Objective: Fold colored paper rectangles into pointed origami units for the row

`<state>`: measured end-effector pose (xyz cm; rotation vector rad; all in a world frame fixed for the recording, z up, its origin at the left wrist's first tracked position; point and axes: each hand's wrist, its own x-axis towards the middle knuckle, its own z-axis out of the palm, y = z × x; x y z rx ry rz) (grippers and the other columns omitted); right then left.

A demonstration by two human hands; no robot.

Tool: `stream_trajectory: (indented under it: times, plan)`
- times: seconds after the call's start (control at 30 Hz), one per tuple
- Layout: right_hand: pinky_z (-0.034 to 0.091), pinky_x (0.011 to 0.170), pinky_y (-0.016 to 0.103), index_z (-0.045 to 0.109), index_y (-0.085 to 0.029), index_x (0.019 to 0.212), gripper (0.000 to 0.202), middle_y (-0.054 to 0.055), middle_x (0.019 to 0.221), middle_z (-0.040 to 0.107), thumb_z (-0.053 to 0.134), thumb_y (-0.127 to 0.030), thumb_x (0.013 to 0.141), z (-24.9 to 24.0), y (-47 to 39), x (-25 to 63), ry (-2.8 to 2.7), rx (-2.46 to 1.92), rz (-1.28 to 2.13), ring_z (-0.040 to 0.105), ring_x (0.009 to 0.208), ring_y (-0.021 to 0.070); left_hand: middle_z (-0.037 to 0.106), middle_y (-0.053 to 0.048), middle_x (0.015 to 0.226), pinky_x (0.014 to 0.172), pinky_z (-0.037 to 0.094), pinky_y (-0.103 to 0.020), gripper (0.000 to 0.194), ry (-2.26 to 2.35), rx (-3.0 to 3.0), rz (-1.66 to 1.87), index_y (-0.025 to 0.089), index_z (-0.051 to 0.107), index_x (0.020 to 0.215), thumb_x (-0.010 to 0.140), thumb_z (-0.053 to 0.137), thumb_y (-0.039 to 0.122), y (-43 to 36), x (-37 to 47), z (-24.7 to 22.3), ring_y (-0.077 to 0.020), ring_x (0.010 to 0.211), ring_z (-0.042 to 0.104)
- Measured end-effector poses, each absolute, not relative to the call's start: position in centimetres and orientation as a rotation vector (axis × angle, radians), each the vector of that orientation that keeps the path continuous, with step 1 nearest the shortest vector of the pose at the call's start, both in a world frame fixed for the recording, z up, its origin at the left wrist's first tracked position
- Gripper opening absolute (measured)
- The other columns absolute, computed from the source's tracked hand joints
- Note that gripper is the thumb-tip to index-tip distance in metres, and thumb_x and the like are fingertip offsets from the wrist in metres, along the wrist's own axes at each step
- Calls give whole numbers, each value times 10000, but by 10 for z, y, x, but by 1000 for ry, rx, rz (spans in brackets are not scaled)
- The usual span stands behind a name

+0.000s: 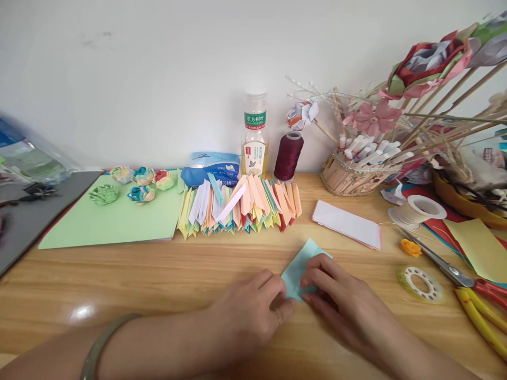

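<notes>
A light blue sheet of paper (298, 268) lies slanted on the wooden table between my hands. My left hand (259, 306) is closed at its lower left edge, fingers curled and thumb at the near corner. On its right side my right hand (335, 287) bends its fingers over the paper, thumb low by the near edge. The fingers cover part of the sheet, so any crease under them is hidden. Just behind stands a long row of folded paper pieces (237, 208) in many colours. A stack of white paper strips (345, 224) rests to the right.
Folded paper flowers (103, 195) sit on green sheets (119, 232) at left. A bottle (254, 137), a maroon thread spool (289, 155) and a pen basket (352, 177) stand along the wall. Tape (404, 277), scissors (455, 272) and yellow-handled pliers (475, 316) lie right.
</notes>
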<state>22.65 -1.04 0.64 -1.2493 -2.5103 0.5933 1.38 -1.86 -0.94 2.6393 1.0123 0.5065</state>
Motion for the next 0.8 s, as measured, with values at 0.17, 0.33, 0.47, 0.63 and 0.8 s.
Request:
stream_trajectory:
  times: [0.17, 0.33, 0.47, 0.63, 0.8]
  plan:
    - [377, 637, 329, 604, -201, 970, 245, 49, 810, 585, 407, -98, 866, 23, -5, 235, -2762, -793, 395, 505, 731, 186, 571, -28, 853, 693, 440, -285, 90, 891, 2955, 578, 180, 556, 915, 931, 475, 217, -15, 9, -15, -169, 814, 531]
    - [389, 708, 321, 610, -199, 1006, 228, 56, 866, 604, 479, -147, 826, 31, -8, 229, -2786, -797, 558, 512, 808, 191, 584, -58, 867, 686, 452, -314, 117, 927, 3105, 677, 132, 588, 928, 923, 474, 155, -7, 8, -10, -176, 804, 524]
    - [398, 739, 325, 597, -240, 1061, 231, 45, 922, 588, 536, -207, 840, 30, -9, 225, -2763, -909, 611, 511, 853, 192, 618, -39, 925, 745, 469, -299, 147, 818, 2979, 700, 112, 597, 957, 937, 457, 152, -5, 10, -6, -163, 856, 532]
    - [416, 673, 302, 641, -217, 897, 190, 41, 842, 602, 453, -200, 908, 19, -7, 230, -2593, -983, 538, 543, 778, 167, 648, -39, 953, 813, 464, -324, 223, 738, 2990, 779, 102, 632, 944, 949, 410, 124, -5, 9, -1, -177, 903, 534]
    - [462, 627, 284, 623, -209, 928, 163, 37, 847, 613, 467, -255, 909, 7, -8, 230, -2310, -1334, 568, 593, 737, 158, 621, -76, 1054, 890, 420, -378, 174, 689, 3177, 737, 91, 652, 921, 909, 481, 121, -10, 6, -9, -204, 986, 497]
